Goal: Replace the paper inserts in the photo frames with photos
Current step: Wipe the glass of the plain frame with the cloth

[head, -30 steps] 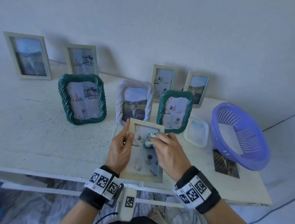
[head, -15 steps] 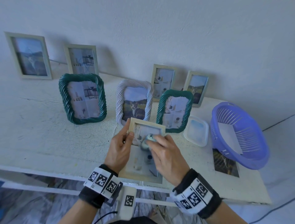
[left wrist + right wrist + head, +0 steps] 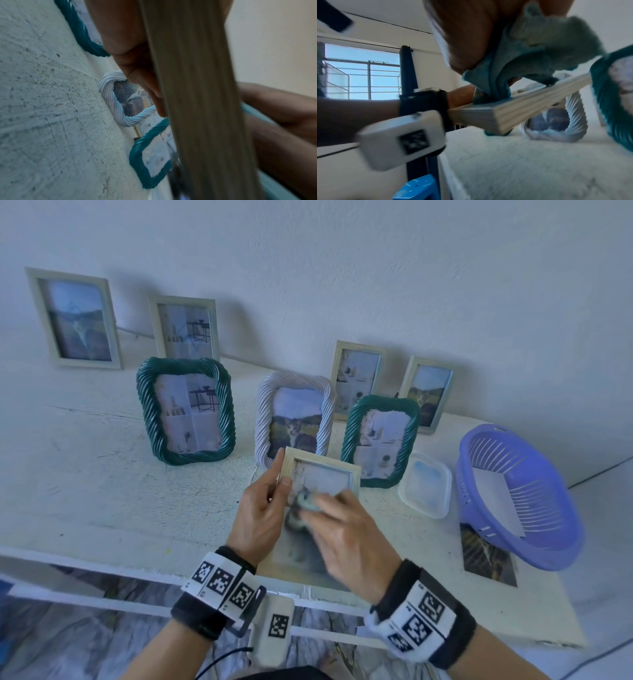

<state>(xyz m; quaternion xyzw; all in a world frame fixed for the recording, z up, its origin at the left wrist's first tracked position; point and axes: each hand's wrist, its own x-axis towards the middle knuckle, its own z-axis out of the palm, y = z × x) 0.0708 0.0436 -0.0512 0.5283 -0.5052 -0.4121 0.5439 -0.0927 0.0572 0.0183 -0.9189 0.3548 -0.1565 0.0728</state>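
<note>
My left hand [image 3: 274, 494] grips a light wooden photo frame [image 3: 322, 470] by its left edge, thumb on the front, and holds it tilted over the table's front. In the left wrist view the frame's edge [image 3: 197, 94] runs up the picture, with my fingers [image 3: 137, 67] behind it. My right hand [image 3: 329, 515] holds a bunched teal cloth [image 3: 306, 501] and presses it on the frame's glass. The right wrist view shows the cloth [image 3: 530, 56] hanging from my right hand [image 3: 467, 33] onto the frame [image 3: 513, 109]. The picture inside the frame is mostly hidden.
Two green twisted frames [image 3: 186, 409] [image 3: 380, 440] and a white twisted one [image 3: 294, 416] stand behind the hands, with several plain frames leaning on the wall. To the right lie a clear plastic tub [image 3: 426, 484], a purple basket [image 3: 520, 501] and a loose photo [image 3: 488, 556].
My right hand has slid the cloth a little left and down over the glass. The left hand keeps the same hold on the frame.
</note>
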